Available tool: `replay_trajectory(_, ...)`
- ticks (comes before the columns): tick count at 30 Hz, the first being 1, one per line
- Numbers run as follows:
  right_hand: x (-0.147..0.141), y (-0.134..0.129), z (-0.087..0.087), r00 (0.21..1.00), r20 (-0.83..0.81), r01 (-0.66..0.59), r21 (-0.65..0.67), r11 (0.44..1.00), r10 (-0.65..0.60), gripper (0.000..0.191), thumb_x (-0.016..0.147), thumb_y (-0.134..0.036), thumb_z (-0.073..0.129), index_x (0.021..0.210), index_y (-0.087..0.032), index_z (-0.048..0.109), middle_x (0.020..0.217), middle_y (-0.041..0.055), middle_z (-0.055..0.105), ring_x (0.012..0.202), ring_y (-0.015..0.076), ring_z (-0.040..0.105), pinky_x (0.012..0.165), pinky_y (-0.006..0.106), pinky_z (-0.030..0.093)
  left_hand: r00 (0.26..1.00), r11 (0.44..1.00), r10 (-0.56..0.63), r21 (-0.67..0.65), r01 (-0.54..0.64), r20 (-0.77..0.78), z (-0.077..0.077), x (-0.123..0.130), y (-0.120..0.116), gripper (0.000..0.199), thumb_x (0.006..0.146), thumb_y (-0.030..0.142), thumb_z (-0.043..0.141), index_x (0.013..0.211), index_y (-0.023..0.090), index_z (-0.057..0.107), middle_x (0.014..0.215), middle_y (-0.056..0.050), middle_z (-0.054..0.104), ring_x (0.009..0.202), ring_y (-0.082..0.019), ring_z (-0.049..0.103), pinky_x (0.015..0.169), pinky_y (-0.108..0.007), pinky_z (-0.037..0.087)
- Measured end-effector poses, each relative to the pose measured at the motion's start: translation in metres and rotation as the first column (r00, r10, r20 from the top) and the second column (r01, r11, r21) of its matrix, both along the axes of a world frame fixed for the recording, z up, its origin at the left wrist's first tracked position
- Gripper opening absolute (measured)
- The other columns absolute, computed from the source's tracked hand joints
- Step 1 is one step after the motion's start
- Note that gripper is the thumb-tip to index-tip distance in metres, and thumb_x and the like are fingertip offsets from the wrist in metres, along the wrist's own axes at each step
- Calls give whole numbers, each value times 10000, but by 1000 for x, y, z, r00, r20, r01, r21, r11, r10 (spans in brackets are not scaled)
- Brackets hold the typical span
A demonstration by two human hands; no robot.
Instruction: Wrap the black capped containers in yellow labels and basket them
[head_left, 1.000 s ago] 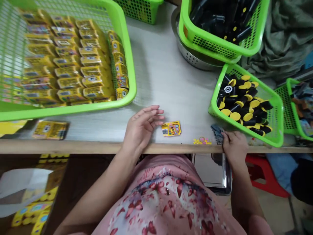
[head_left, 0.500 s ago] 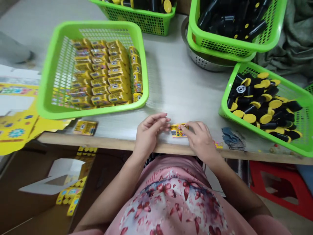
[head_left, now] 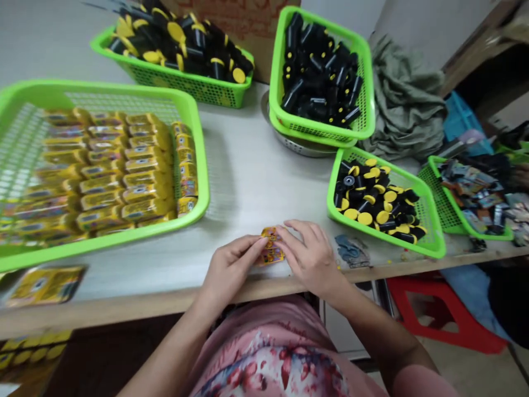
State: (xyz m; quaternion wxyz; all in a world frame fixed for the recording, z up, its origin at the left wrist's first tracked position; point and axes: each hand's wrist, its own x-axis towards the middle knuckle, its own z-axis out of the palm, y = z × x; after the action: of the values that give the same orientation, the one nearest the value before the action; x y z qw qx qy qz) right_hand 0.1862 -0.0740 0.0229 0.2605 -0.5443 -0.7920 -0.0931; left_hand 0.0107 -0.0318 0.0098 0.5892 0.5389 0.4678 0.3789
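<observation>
Fingers of the left hand (head_left: 227, 267) pinch the near-left side of a printed card (head_left: 271, 256), thumb against forefinger; those of the right hand (head_left: 309, 258) close on its upper right part, the outer ones loosely bent. The card is just beyond the wooden edge (head_left: 165, 305) of the bench, in front of the person. Its lower part runs left to right, long axis nearly parallel to that edge, right end angled slightly away; the upper part is raised, and whether it is a fold or a second card cannot be told. Nor can I tell which end leads. At far left lies a flat stack (head_left: 47, 285), seemingly unhandled; a rag (head_left: 349, 251) is at right. Beyond, packets (head_left: 142, 179) stand in rows in a green basket (head_left: 202, 165), apparently finished; the held card looks partway, the remaining count unclear. Opposite, capped tubes (head_left: 389, 197) fill another basket (head_left: 438, 242); behind them sits a colander (head_left: 308, 148).
</observation>
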Motion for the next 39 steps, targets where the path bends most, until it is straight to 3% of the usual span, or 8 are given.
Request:
replay_trajectory(6,97,34,60,976,-57,211,13,977,-210,253,970,-294,546,1129,-214,726,1078,89,766,1008,237,695,947,415,527,986,970,88,-238,-52,141,-2,-6,11,283,596,458,884,624,201,769,545,-27,691,471,-143,595,549,-245,501)
replay_trajectory(11,167,105,87,817,223,575,-265,774,-531,278,953,-282,542,1135,-168,718,1133,113,756,1050,267,685,925,401,516,971,948,167,-299,-110,171,-6,-3,17,295,431,348,958,549,197,734,562,-19,698,430,-131,582,480,-242,493)
replay_trajectory(20,169,150,71,818,344,570,-386,725,-460,339,812,-169,638,1134,-94,714,1137,187,735,1073,317,666,886,394,489,958,959,148,-273,-78,244,-8,-3,10,272,597,433,882,657,189,776,679,-31,747,654,-171,661,694,-266,543)
replay_trajectory(24,171,122,84,774,41,628,-180,757,-632,365,770,-219,682,1117,-112,724,1099,200,721,965,286,674,822,402,490,955,961,123,-271,-47,270,-8,-5,7,200,616,361,873,674,193,782,713,-32,752,674,-172,661,716,-278,539)
replay_trajectory(26,159,95,91,792,-202,555,-154,817,-576,349,765,-269,708,1095,-159,735,1051,170,718,816,209,664,731,363,490,953,960,100,-279,-17,287,-8,-6,6,164,635,335,861,685,197,788,724,-33,755,687,-168,667,732,-276,536)
replay_trajectory(29,119,54,92,882,-397,145,-281,949,-253,324,835,-362,675,1132,-239,712,1042,82,701,787,175,639,718,350,519,960,966,51,-256,21,274,-6,-5,5,166,674,353,836,710,196,795,764,-38,760,704,-169,675,746,-278,539)
replay_trajectory(33,65,37,70,845,-535,-235,-411,881,-24,281,861,-350,659,1119,-249,700,1097,65,698,903,187,653,801,354,568,968,964,-45,-244,108,248,-5,-4,6,225,730,412,790,770,191,805,765,-49,764,683,-186,681,708,-296,551)
replay_trajectory(39,51,52,45,652,-750,-421,-482,768,-114,319,839,-381,721,1103,-211,664,1087,66,720,928,166,693,843,326,596,954,958,79,-287,8,290,-9,-6,7,238,539,260,913,527,171,692,599,-15,697,468,-101,557,499,-227,453)
